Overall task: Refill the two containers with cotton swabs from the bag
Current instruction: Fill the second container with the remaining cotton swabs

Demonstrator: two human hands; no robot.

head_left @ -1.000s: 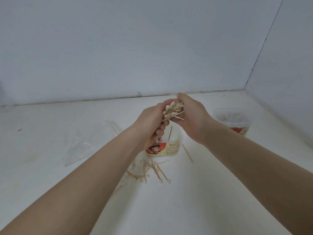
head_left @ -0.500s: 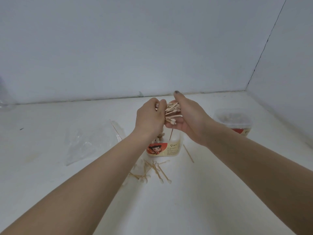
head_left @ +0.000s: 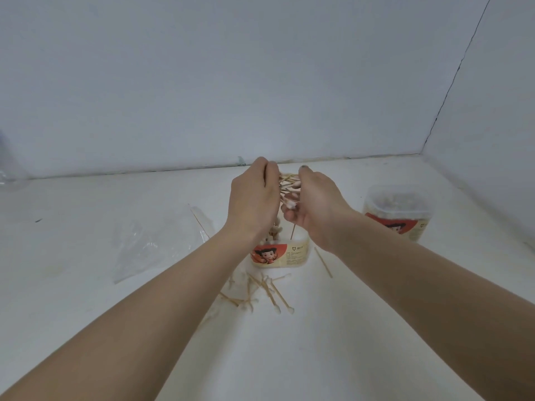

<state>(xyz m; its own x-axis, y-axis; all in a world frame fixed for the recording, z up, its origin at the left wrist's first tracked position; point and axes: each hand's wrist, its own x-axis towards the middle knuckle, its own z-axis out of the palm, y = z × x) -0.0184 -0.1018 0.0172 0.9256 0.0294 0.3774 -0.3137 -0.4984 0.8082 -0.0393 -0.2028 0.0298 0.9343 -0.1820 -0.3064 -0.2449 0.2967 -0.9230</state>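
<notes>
Holding a bundle of cotton swabs (head_left: 288, 186) between them, your left hand (head_left: 254, 202) and right hand (head_left: 317, 205) both curl their fingers round it, raised above the open container (head_left: 279, 254) on the white table (head_left: 318, 357). Loose swabs (head_left: 262, 290) lie scattered just in front of that container. The second container (head_left: 398, 212) stands well to the right, the clear bag (head_left: 153, 241) to the left.

Bag (head_left: 156, 241) left of near container (head_left: 280, 254); second container (head_left: 398, 212) right; loose swabs (head_left: 260, 290) in front
</notes>
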